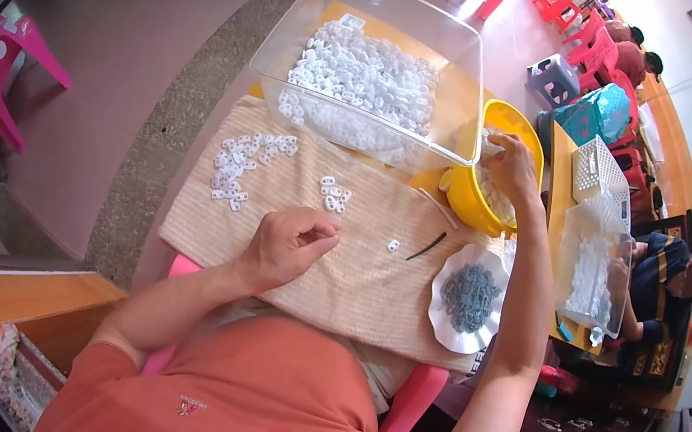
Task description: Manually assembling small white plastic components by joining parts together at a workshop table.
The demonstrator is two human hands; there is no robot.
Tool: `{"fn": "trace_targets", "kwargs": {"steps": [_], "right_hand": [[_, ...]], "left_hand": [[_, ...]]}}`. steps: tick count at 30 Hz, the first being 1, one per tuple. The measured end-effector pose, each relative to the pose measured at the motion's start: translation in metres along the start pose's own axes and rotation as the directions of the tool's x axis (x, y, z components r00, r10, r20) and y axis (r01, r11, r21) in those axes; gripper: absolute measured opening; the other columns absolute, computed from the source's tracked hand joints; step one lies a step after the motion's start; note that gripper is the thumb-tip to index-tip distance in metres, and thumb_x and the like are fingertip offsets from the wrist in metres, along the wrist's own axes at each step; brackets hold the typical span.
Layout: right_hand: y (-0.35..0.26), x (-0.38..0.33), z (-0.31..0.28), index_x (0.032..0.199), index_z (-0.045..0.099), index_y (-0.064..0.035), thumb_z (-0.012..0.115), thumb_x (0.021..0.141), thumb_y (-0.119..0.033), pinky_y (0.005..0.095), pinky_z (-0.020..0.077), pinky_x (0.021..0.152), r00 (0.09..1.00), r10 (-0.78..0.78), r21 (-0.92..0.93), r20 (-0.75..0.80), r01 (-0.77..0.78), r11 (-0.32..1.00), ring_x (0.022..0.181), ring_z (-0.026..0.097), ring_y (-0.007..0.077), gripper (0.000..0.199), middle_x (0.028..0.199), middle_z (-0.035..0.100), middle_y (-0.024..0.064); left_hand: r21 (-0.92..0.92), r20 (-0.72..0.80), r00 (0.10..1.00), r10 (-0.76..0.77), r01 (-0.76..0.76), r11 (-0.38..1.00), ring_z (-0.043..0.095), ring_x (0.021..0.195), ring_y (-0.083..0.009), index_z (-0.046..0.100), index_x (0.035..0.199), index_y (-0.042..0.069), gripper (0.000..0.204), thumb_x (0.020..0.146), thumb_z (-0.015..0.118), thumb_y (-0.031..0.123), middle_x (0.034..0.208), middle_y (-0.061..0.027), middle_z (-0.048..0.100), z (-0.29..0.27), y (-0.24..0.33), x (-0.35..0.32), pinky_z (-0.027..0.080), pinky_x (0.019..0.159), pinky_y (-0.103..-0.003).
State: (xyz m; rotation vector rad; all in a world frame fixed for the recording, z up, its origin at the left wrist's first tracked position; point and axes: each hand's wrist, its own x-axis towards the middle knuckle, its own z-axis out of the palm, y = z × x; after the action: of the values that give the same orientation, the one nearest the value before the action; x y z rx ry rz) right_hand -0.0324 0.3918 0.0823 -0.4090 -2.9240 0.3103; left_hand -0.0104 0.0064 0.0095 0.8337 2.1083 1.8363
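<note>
My left hand (291, 242) is closed over the near middle of the cloth, thumb and fingers pressed together; whatever they hold is hidden. My right hand (514, 166) reaches over the rim of a yellow bucket (538, 136), its fingers bent down and pinched among pale pieces; what they grip cannot be made out. A small heap of white two-holed plastic pieces (334, 194) lies beyond my left hand, and a larger spread (235, 165) lies farther left. One single white piece (393, 246) rests between my hands, beside a thin black stick (427, 246). A fluted white dish (444, 319) holds small grey-blue parts (470, 297).
A large clear bin (362, 123) full of white pieces stands at the table's far side. A beige cloth (369, 298) covers the near part. At right, another person (669, 279) works at a clear container (612, 320) beside a white basket (600, 172). A pink stool (5, 67) stands left.
</note>
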Motion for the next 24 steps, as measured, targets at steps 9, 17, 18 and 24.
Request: {"fn": "trace_targets", "kwargs": {"steps": [9, 17, 18, 24], "right_hand": [[0.015, -0.047, -0.009, 0.099, 0.069, -0.0020, 0.068, 0.084, -0.008, 0.0262, 0.0512, 0.068, 0.982, -0.015, 0.358, -0.187, 0.082, 0.930, 0.075, 0.066, 0.0156, 0.017, 0.090, 0.068, 0.0078], [-0.032, -0.129, -0.029, 0.098, 0.066, 0.0035, 0.065, 0.088, -0.006, 0.0241, 0.0489, 0.070, 0.931, -0.099, 0.219, -0.352, 0.185, 0.958, 0.078, 0.061, 0.0112, 0.014, 0.094, 0.068, 0.0087], [-0.046, -0.141, -0.031, 0.098, 0.066, 0.0031, 0.065, 0.088, -0.003, 0.0232, 0.0483, 0.069, 0.941, -0.015, 0.327, -0.339, 0.133, 0.936, 0.077, 0.060, 0.0109, 0.012, 0.095, 0.067, 0.0086], [-0.055, -0.191, -0.019, 0.093, 0.064, 0.0031, 0.063, 0.086, 0.002, 0.0239, 0.0470, 0.068, 0.963, 0.086, 0.507, -0.255, 0.057, 0.860, 0.077, 0.060, 0.0118, 0.007, 0.088, 0.065, 0.0091]], "left_hand": [[0.116, 0.033, 0.996, 0.083, -0.086, 0.990, 0.066, 0.075, -0.0124, 0.065, 0.087, -0.001, 0.007, 0.083, 0.068, 0.003, 0.091, -0.0092, 0.070, -0.011, 0.000, 0.006, 0.052, 0.062, -0.024], [0.630, -0.043, 0.956, 0.291, -0.200, 0.750, 0.063, 0.080, -0.0318, 0.062, 0.087, 0.004, 0.010, 0.080, 0.066, 0.009, 0.084, -0.0127, 0.063, -0.044, -0.003, 0.021, 0.051, 0.069, -0.040], [0.670, -0.052, 0.953, 0.299, -0.188, 0.718, 0.063, 0.080, -0.0317, 0.062, 0.086, 0.005, 0.010, 0.079, 0.066, 0.010, 0.084, -0.0124, 0.062, -0.049, -0.005, 0.022, 0.051, 0.069, -0.041], [0.824, -0.092, 0.941, 0.326, -0.112, 0.555, 0.059, 0.087, -0.0286, 0.064, 0.086, 0.006, 0.011, 0.079, 0.067, 0.013, 0.087, -0.0100, 0.062, -0.067, -0.008, 0.032, 0.049, 0.077, -0.040]]}}
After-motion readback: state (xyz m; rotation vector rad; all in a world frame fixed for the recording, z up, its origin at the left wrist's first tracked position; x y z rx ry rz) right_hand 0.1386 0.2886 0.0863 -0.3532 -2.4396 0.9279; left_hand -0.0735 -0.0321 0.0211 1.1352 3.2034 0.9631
